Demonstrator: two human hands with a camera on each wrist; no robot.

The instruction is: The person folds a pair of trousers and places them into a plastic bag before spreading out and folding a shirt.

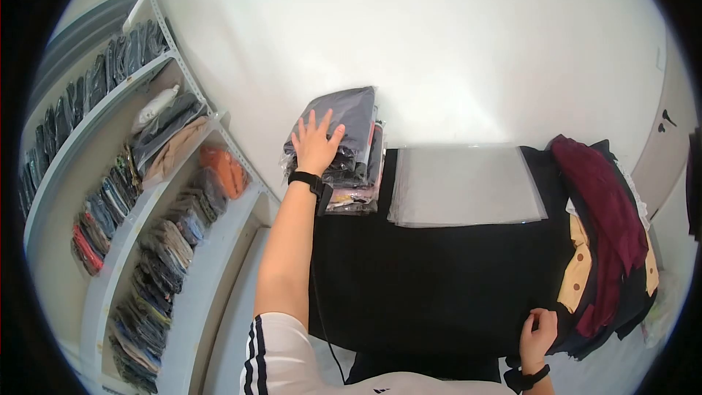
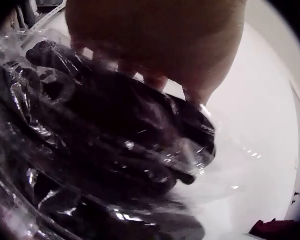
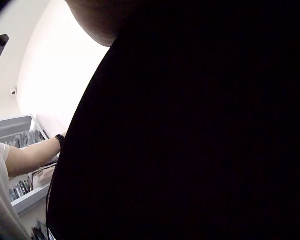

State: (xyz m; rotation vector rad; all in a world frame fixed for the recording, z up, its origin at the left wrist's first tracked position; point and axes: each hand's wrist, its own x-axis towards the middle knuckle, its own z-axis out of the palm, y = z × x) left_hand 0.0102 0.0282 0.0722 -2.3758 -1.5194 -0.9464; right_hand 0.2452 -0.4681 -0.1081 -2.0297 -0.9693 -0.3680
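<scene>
My left hand [image 1: 316,148] lies with spread fingers on the top of a pile of folded garments in clear plastic bags. The uppermost is a dark grey bagged garment [image 1: 356,113]. From the left wrist view, the crinkled, shiny bag [image 2: 125,120] shows below the hand [image 2: 160,40], its fingertips hidden behind the top edge. My right hand [image 1: 538,335] rests at the front right of the black-covered table [image 1: 424,278], fingers loosely curled and nothing in them. Close beside it is a yellow garment part with dark dots [image 1: 576,278]. Black fabric [image 3: 190,130] fills most of the right wrist view.
A stack of clear flat plastic bags [image 1: 468,186] lies at the table's back middle. Loose clothes, with a maroon garment [image 1: 599,205] on top, drape over the right end. Grey shelves [image 1: 110,121] with bagged clothes stand left. A white wall [image 1: 439,44] rises behind.
</scene>
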